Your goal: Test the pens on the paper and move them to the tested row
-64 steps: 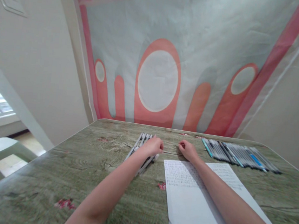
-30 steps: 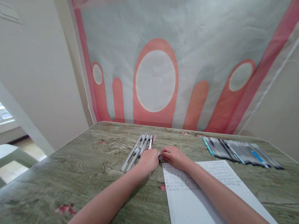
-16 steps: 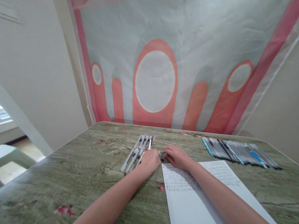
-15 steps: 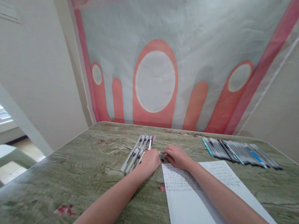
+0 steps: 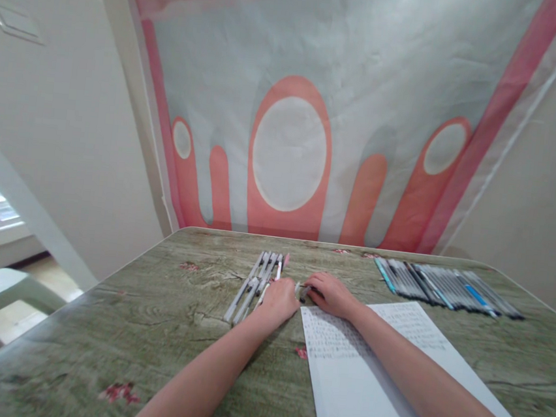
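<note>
My left hand (image 5: 280, 298) is closed at the right edge of a small group of clear pens (image 5: 253, 285); what its fingers grip is hidden. Just right of it, my right hand (image 5: 329, 293) is closed with its fingertips around a small clear and dark pen part (image 5: 304, 292), between the two hands. A pen with a pink end (image 5: 279, 268) lies behind my left hand. Under my right forearm is a white sheet of paper (image 5: 359, 387) with handwriting on its upper part.
A long row of pens (image 5: 447, 287), mostly clear and dark with a few blue ones, lies at the back right of the wood-patterned table (image 5: 73, 339). Behind the table is a wall with a pink and grey covering. A chair (image 5: 2, 313) stands at the left.
Both hands have stayed almost in place. The fingers of my right hand have shifted slightly around the small part, and the view has tilted a little.
</note>
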A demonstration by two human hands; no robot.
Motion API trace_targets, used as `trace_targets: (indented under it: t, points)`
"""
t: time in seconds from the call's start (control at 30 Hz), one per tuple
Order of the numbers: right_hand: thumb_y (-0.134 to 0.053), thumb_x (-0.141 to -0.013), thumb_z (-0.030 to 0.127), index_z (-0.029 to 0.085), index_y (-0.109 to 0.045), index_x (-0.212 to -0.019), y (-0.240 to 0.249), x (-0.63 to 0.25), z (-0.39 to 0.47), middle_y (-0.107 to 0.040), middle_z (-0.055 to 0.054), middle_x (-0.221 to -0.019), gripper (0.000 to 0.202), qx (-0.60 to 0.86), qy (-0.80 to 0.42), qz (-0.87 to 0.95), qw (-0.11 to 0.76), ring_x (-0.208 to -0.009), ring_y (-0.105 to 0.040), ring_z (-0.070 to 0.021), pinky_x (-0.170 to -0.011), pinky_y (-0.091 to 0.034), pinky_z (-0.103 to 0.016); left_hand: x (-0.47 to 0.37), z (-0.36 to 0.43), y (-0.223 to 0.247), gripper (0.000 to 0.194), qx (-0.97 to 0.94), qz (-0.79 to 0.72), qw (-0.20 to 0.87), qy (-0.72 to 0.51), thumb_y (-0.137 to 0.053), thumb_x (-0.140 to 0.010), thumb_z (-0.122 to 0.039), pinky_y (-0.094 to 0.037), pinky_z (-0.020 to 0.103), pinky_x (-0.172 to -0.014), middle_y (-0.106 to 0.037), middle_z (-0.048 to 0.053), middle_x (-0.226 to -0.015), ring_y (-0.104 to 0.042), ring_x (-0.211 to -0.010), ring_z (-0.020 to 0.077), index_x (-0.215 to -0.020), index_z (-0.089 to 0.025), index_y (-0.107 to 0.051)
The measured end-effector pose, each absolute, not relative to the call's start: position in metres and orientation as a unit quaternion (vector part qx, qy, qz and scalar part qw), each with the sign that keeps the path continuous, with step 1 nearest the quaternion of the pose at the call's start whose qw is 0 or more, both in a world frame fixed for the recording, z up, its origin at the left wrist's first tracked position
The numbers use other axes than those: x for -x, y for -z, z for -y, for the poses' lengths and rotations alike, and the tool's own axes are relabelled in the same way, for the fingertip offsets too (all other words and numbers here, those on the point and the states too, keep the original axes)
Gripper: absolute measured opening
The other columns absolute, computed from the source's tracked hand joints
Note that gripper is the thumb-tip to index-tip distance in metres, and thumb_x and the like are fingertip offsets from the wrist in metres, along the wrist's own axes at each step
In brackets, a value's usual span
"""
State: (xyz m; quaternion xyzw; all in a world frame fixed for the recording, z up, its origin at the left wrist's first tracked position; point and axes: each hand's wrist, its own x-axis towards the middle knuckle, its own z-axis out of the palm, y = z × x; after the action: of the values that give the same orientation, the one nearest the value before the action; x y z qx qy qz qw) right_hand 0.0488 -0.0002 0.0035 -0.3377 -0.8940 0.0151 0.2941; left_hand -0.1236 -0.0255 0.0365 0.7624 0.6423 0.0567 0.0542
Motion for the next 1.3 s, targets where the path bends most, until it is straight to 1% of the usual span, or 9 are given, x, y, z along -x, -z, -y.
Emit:
trace_targets:
  t: [0.23,0.37,0.5,0.57,0.67,0.9,1.03,1.17,1.3]
  points:
    - [-0.043,-0.083,0.029,0.018,-0.058,-0.088,-0.006,-0.047,-0.005,-0.059,-0.007,-0.082,0.02,0.373,-0.057,0.84,0.39,-0.079,-0.053,-0.0164,-0.071,-0.041,-0.029,0.127,0.011,-0.039,0.022,-0.769,-0.595,0.114,-0.204,-0.051,-0.066,-0.023,-0.041,0.025,-0.068,-0.064,0.007,-0.08,-0.058,-0.076,0.0174,-0.083,-0.014,-0.062]
    - [-0.043,-0.083,0.035,0.018,-0.06,-0.085,-0.013,-0.046,-0.001,-0.059,-0.004,-0.074,0.024,0.367,-0.107,0.848,0.368,-0.064,-0.051,-0.0126,-0.062,-0.04,-0.024,0.127,-0.001,-0.038,0.019,-0.739,-0.54,0.22,-0.337,-0.049,-0.066,-0.021,-0.041,0.022,-0.063,-0.061,0.0,-0.067,-0.054,-0.065,0.0121,-0.075,-0.013,-0.063]
    - [-0.044,-0.082,0.038,0.017,-0.061,-0.083,-0.021,-0.043,0.006,-0.059,-0.002,-0.07,0.026,0.363,-0.136,0.85,0.356,-0.06,-0.05,-0.0111,-0.059,-0.039,-0.023,0.13,-0.01,-0.036,0.027,-0.623,-0.525,0.353,-0.459,-0.046,-0.07,-0.025,-0.038,0.018,-0.05,-0.057,-0.001,-0.062,-0.048,-0.051,0.0075,-0.088,-0.012,-0.061]
    - [-0.045,-0.081,0.039,0.016,-0.061,-0.081,-0.023,-0.04,0.009,-0.059,-0.002,-0.068,0.028,0.362,-0.154,0.849,0.353,-0.059,-0.049,-0.0106,-0.058,-0.038,-0.022,0.131,-0.011,-0.034,0.029,-0.578,-0.518,0.399,-0.489,-0.047,-0.071,-0.029,-0.036,0.017,-0.045,-0.054,-0.002,-0.06,-0.043,-0.045,0.0057,-0.092,-0.012,-0.059]
    - [-0.048,-0.078,0.042,0.015,-0.061,-0.078,-0.023,-0.036,0.011,-0.059,-0.001,-0.064,0.03,0.367,-0.199,0.838,0.35,-0.055,-0.048,-0.0097,-0.054,-0.037,-0.021,0.13,-0.011,-0.028,0.025,-0.545,-0.495,0.437,-0.516,-0.05,-0.071,-0.03,-0.038,0.016,-0.046,-0.052,-0.003,-0.059,-0.041,-0.044,0.0046,-0.087,-0.013,-0.057]
    - [-0.046,-0.079,0.042,0.014,-0.059,-0.079,-0.015,-0.036,0.004,-0.062,-0.001,-0.065,0.03,0.394,-0.329,0.781,0.356,-0.05,-0.051,-0.0096,-0.048,-0.038,-0.02,0.127,-0.01,-0.021,0.024,-0.515,-0.451,0.484,-0.545,-0.055,-0.071,-0.037,-0.044,0.019,-0.055,-0.053,-0.003,-0.063,-0.048,-0.05,0.0057,-0.079,-0.014,-0.054]
    - [-0.043,-0.081,0.038,0.015,-0.06,-0.082,-0.011,-0.043,-0.004,-0.061,-0.002,-0.065,0.029,0.41,-0.288,0.769,0.396,-0.053,-0.052,-0.0109,-0.05,-0.04,-0.021,0.133,-0.019,-0.019,0.024,-0.43,-0.445,0.491,-0.613,-0.054,-0.073,-0.038,-0.046,0.02,-0.06,-0.052,-0.003,-0.06,-0.052,-0.054,0.0058,-0.071,-0.014,-0.05]
    - [-0.043,-0.081,0.036,0.016,-0.062,-0.089,-0.003,-0.052,-0.013,-0.062,-0.004,-0.069,0.029,0.427,-0.222,0.753,0.448,-0.061,-0.054,-0.0139,-0.057,-0.042,-0.024,0.148,-0.034,-0.016,0.017,-0.252,-0.386,0.504,-0.73,-0.053,-0.077,-0.029,-0.045,0.018,-0.055,-0.057,0.0,-0.065,-0.052,-0.05,0.0046,-0.072,-0.014,-0.046]
    - [-0.042,-0.081,0.033,0.017,-0.063,-0.09,0.003,-0.057,-0.018,-0.064,-0.005,-0.078,0.028,0.429,-0.186,0.754,0.461,-0.068,-0.056,-0.0156,-0.062,-0.043,-0.027,0.162,-0.044,-0.011,0.011,-0.183,-0.363,0.494,-0.769,-0.045,-0.082,-0.022,-0.045,0.018,-0.053,-0.058,0.0,-0.062,-0.052,-0.048,0.005,-0.074,-0.015,-0.044]
